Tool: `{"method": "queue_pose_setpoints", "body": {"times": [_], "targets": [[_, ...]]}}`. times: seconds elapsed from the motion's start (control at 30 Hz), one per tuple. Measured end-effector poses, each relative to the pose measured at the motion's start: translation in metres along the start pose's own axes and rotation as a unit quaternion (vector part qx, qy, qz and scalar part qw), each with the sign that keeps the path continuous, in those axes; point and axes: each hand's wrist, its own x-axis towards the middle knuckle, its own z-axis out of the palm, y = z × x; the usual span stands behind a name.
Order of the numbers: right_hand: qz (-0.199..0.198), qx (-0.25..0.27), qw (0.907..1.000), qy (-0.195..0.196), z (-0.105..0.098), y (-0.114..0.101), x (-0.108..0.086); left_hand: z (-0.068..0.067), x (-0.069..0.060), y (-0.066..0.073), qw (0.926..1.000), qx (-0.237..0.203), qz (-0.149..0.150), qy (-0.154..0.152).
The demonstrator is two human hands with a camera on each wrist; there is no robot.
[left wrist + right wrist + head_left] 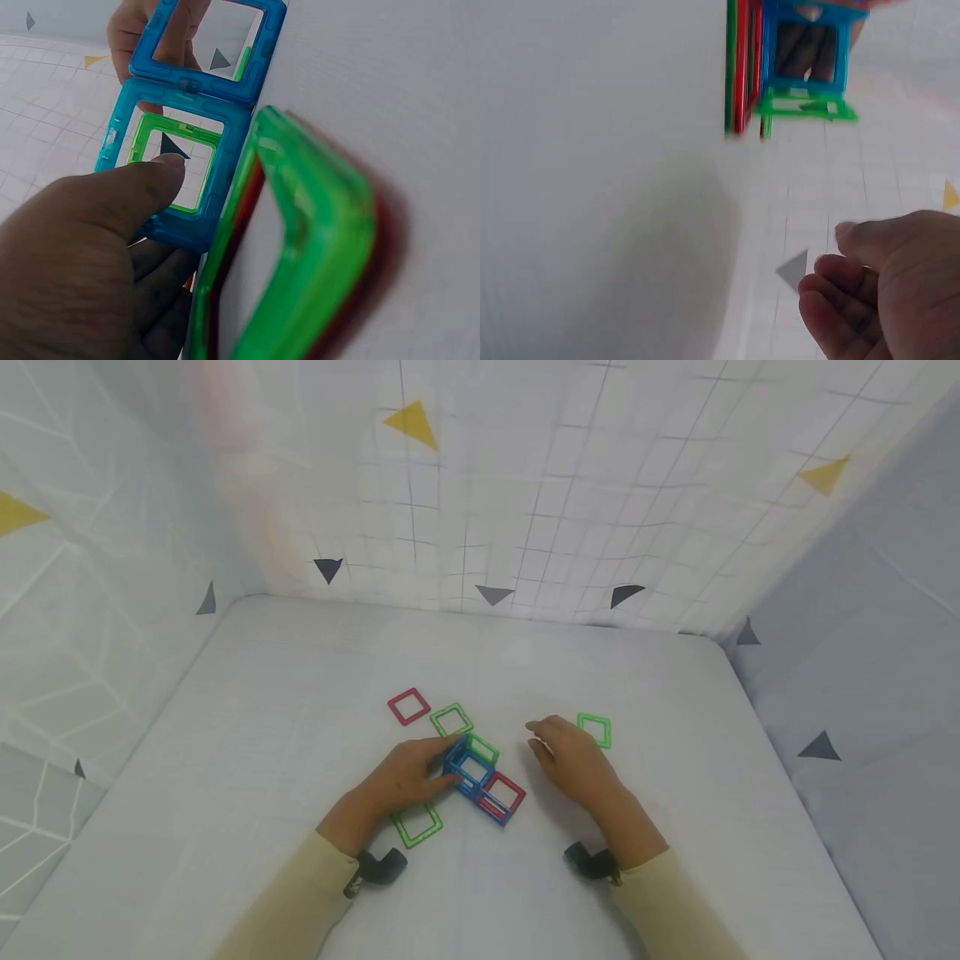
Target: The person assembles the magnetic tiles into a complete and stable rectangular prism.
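Note:
My left hand (pixel 405 774) holds a small structure of blue square magnetic tiles (pixel 229 157), its thumb against the front face and its fingers behind. A green tile (pixel 491 746) stands at the far side of this structure. To its right, a red square tile (pixel 522 793) lies low, with a blue edge along its front. My right hand (pixel 572 760) hovers to the right of the structure, holding nothing, its fingers loosely bent and apart from every tile.
A red square tile (pixel 395 714) and a green one (pixel 437 727) lie beyond the structure. Another green tile (pixel 437 827) lies by my left wrist, and one more green tile (pixel 607 727) lies beyond my right hand. Patterned cloth walls (pixel 510 527) surround the white table (pixel 300 652).

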Motion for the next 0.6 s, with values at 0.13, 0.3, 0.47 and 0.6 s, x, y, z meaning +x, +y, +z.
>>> {"method": "queue_pose_setpoints", "body": {"times": [0.13, 0.3, 0.47, 0.6], "targets": [[0.017, -0.011, 0.9997, 0.011, -0.005, 0.019, -0.001, 0.001, 0.001, -0.001, 1.0, 0.006, -0.002, 0.0], [0.047, -0.026, 0.9985, 0.006, -0.007, 0.047, -0.003, 0.001, 0.001, -0.002, 1.0, 0.004, 0.0, 0.003], [0.076, -0.031, 0.9966, -0.011, -0.012, 0.065, -0.003, 0.002, 0.001, -0.003, 1.0, -0.002, 0.0, -0.001], [0.082, -0.032, 0.996, -0.014, -0.015, 0.073, -0.001, 0.001, 0.001, -0.003, 1.0, -0.005, -0.003, -0.003]]}}
